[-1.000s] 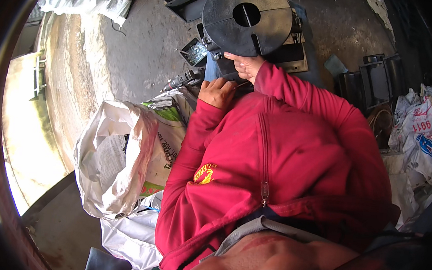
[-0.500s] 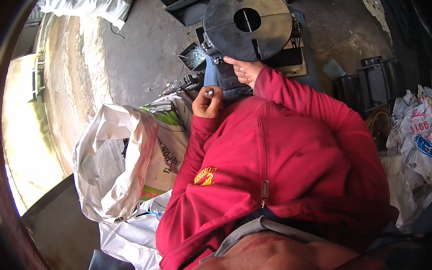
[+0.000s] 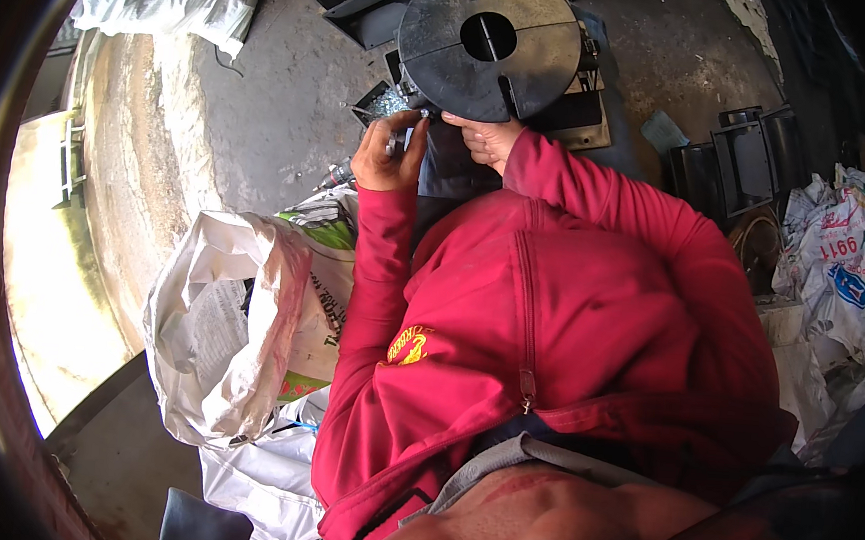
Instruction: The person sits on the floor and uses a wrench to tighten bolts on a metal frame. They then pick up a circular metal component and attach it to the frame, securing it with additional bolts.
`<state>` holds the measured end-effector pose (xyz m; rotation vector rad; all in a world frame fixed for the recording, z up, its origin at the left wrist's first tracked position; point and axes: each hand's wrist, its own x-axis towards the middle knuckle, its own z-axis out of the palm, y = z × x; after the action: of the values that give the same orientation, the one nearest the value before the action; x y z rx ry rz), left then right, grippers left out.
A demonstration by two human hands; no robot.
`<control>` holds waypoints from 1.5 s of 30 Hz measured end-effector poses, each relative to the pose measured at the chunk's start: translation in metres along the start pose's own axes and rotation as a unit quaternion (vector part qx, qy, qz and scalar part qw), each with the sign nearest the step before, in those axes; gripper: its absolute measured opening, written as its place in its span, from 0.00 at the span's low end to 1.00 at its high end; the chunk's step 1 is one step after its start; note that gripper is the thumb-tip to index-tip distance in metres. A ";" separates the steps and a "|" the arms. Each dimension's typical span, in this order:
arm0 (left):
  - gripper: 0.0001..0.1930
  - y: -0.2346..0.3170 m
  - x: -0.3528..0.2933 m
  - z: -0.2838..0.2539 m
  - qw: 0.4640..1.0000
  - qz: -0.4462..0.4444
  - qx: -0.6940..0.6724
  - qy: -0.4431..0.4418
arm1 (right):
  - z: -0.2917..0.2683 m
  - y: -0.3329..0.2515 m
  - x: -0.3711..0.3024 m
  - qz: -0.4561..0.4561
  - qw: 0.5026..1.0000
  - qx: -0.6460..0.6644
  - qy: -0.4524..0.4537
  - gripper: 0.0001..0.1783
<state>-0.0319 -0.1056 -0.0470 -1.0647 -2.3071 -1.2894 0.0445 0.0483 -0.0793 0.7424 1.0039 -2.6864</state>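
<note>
A round black disc [image 3: 428, 44] with a central hole and narrow slots sits on a dark metal assembly in front of me. My right hand [image 3: 487, 141] is closed at its near edge, the fingers tucked partly under the rim. My left hand [image 3: 388, 155] is raised beside it, thumb and forefinger pinched on a small shiny metal piece [image 3: 424, 114] close to the assembly. More shiny metal shows inside its curled fingers. Just beyond that hand stands a small black box [image 3: 364, 100] of shiny small parts, partly covered by the fingers.
A power drill [image 3: 338, 174] lies left of my left hand, mostly hidden. An open white sack [image 3: 172, 332] stands at my left. Black metal housings [image 3: 746, 162] and white printed sacks [image 3: 839, 268] are at the right. Black trays [image 3: 365, 9] lie at the far side.
My left hand has moved forward and left, from near my body up to the disc's near-left edge, now covering part of the drill and box. My right hand stays at the disc.
</note>
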 end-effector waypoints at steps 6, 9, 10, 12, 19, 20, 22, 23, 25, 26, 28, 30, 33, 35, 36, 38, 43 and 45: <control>0.08 -0.019 -0.037 -0.011 0.848 -0.343 -0.403 0.019 | -0.004 0.001 0.002 0.008 0.999 0.022 -0.026 0.18; 0.09 0.004 -0.087 -0.008 0.801 -0.431 -0.400 -0.110 | -0.006 0.001 0.002 0.006 0.999 0.016 -0.028 0.18; 0.10 0.011 -0.098 -0.005 0.822 -0.407 -0.379 -0.123 | -0.005 0.000 0.001 0.006 1.000 0.012 -0.026 0.18; 0.13 0.010 -0.105 -0.005 0.855 -0.369 -0.338 -0.139 | -0.002 -0.001 0.000 0.006 1.000 0.003 -0.021 0.18; 0.21 0.040 -0.054 -0.035 0.982 -0.158 -0.067 -0.077 | -0.011 0.002 0.004 0.017 0.999 0.001 -0.028 0.14; 0.24 0.039 -0.048 -0.041 0.980 -0.159 -0.075 -0.088 | -0.009 0.000 0.002 0.019 1.000 -0.003 -0.022 0.14; 0.26 0.035 -0.040 -0.046 0.995 -0.076 -0.028 -0.066 | -0.008 -0.001 0.002 0.019 1.000 -0.001 -0.023 0.14; 0.27 0.034 -0.037 -0.046 0.998 -0.034 -0.007 -0.054 | -0.008 -0.001 0.001 0.019 1.000 -0.001 -0.022 0.14; 0.27 0.036 -0.035 -0.046 0.994 -0.061 -0.008 -0.088 | -0.007 -0.001 0.001 0.011 1.000 0.001 -0.016 0.14; 0.27 0.029 -0.035 -0.039 0.991 -0.055 0.038 -0.114 | -0.005 -0.001 0.001 0.008 1.000 0.004 -0.015 0.14; 0.25 0.025 -0.036 -0.034 0.988 -0.088 0.055 -0.119 | -0.007 0.003 0.004 0.017 1.000 0.019 -0.005 0.13; 0.24 0.025 -0.032 -0.042 0.988 -0.089 -0.012 -0.125 | -0.010 0.005 0.007 0.009 1.000 0.025 -0.005 0.13; 0.23 0.037 -0.019 -0.053 0.996 -0.057 -0.040 -0.053 | -0.009 0.003 0.004 0.004 1.000 0.018 -0.013 0.14; 0.23 0.028 -0.024 -0.049 0.997 -0.045 -0.012 -0.060 | -0.006 0.000 0.003 0.019 1.000 0.016 -0.005 0.15; 0.24 0.021 -0.029 -0.045 0.996 -0.041 0.009 -0.077 | -0.005 0.001 0.003 0.016 1.000 0.013 -0.012 0.16; 0.24 0.017 -0.033 -0.043 0.988 -0.032 0.080 -0.128 | -0.005 0.000 0.004 0.009 1.000 0.004 -0.022 0.16; 0.25 0.026 -0.025 -0.050 0.998 -0.036 0.015 -0.056 | -0.004 -0.003 0.001 0.016 0.999 0.016 -0.023 0.15; 0.24 0.013 -0.036 -0.038 0.992 -0.045 0.040 -0.108 | -0.001 -0.002 0.000 0.020 0.999 0.009 -0.028 0.15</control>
<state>-0.0018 -0.1494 -0.0387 -1.1353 -2.5687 -1.1531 0.0442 0.0507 -0.0789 0.6805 0.9425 -2.6703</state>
